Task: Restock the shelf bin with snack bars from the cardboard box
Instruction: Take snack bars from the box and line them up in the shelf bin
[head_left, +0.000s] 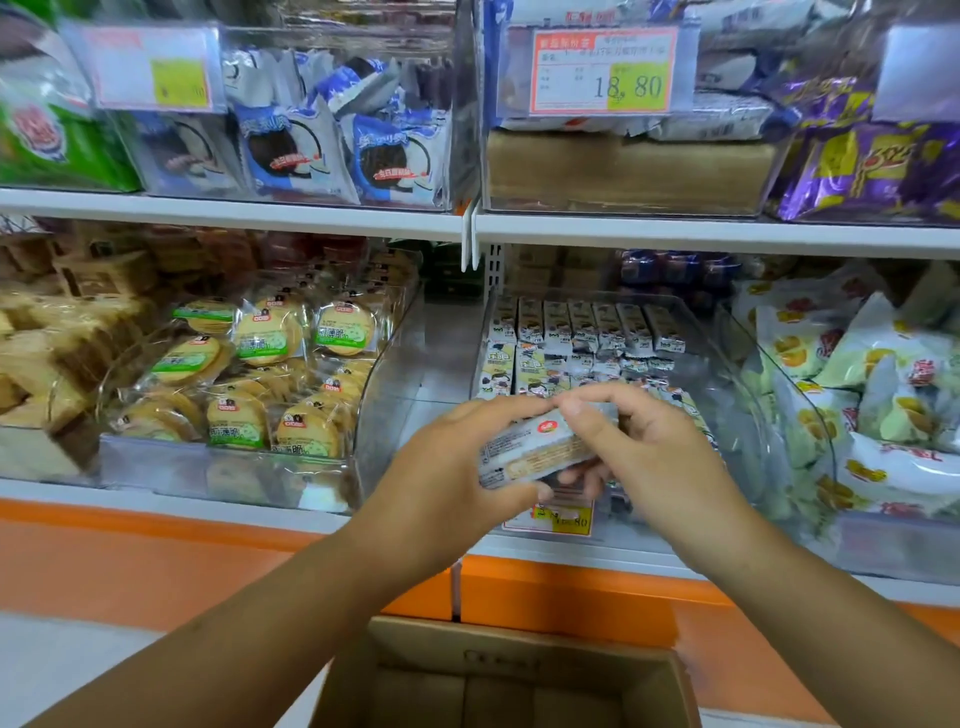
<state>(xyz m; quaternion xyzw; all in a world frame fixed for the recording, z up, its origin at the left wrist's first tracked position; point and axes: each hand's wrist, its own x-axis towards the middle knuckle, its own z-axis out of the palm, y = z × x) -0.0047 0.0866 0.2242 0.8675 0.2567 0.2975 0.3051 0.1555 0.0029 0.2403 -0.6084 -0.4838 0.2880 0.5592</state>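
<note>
Here the left grip (457, 467) clasps the snack bar (535, 449) by its near end and the right grip (641, 452) pinches its top edge, above the front edge of the shelf bin (670, 535). Best to square it with the rows (587, 325) already inside, then lower it gently into the front gap.

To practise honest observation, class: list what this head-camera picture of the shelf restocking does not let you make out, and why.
All in the head view:
- Cardboard box: cut off by the bottom edge; remaining contents unknown.
- Snack bars: count unclear, fingers of the left hand and right hand cover them.
- Bin's price label: mostly hidden behind both hands.
- Upper-left price tag: figures blurred.
</note>
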